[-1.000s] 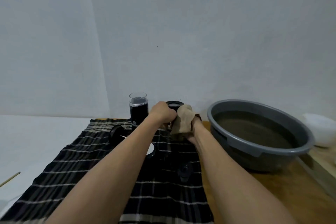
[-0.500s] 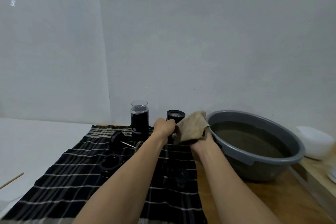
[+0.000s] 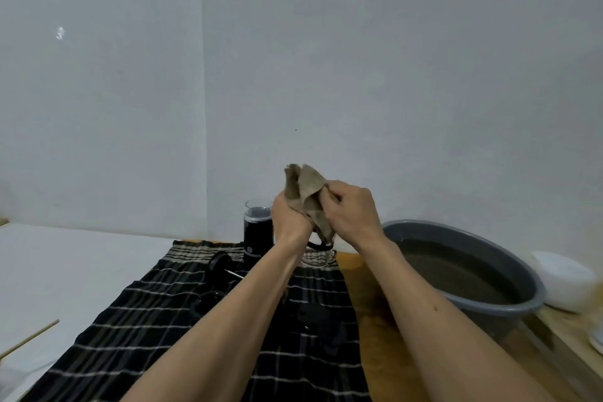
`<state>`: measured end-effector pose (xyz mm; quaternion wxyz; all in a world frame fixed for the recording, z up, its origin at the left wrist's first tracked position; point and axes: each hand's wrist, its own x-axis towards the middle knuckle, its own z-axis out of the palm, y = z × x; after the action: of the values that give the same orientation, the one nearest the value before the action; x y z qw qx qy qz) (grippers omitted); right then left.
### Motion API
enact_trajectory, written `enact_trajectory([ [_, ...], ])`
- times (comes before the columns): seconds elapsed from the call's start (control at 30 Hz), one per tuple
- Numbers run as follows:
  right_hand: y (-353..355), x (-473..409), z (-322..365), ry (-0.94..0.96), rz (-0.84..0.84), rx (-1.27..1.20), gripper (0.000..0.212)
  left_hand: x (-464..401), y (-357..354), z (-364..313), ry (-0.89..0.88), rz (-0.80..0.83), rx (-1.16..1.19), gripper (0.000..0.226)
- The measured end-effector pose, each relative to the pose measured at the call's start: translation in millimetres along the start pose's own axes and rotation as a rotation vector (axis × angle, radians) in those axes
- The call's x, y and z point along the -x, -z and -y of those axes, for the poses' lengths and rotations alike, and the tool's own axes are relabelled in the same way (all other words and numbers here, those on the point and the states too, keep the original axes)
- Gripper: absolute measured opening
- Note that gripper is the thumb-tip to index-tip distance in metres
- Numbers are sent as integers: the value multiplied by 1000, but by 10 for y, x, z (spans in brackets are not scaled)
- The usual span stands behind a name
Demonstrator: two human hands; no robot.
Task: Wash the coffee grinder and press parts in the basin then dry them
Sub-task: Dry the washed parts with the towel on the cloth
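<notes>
Tan cloth is bunched between both hands, raised above the far end of the checked mat; left hand and right hand have fingers clamped on it. This looks like the drying step. The black grinder stands upright just behind the left hand, and other dark parts lie on the mat. Next, pick up a part: the basin crowds the right, with freer room on the left of the bench.

No readable text, labels or numbers anywhere in view.
</notes>
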<state>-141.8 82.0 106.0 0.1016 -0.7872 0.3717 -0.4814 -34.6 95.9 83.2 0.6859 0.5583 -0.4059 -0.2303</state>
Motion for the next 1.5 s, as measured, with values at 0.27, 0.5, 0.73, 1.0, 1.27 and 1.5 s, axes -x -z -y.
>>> enact_trajectory([
  [0.27, 224, 86, -34, 16, -116, -122, 20, -49, 343, -288, -49, -54, -66, 51],
  [0.5, 290, 155, 517, 32, 81, -204, 19, 128, 298, -376, -146, -91, -185, 40],
  [0.73, 333, 439, 365, 91, -112, -270, 24, 253, 315, -509, -103, -87, -194, 51],
  [1.0, -5, 689, 480, -132, -100, 27, 61, 444, 232, -518, 156, -163, -193, 39],
  [1.27, 32, 886, 476, 103, -55, 61, 30, 201, 380, -670, 274, -238, 62, 30],
  [1.5, 97, 404, 628, -298, -121, -189, 42, 355, 287, -667, 255, -24, 34, 30],
])
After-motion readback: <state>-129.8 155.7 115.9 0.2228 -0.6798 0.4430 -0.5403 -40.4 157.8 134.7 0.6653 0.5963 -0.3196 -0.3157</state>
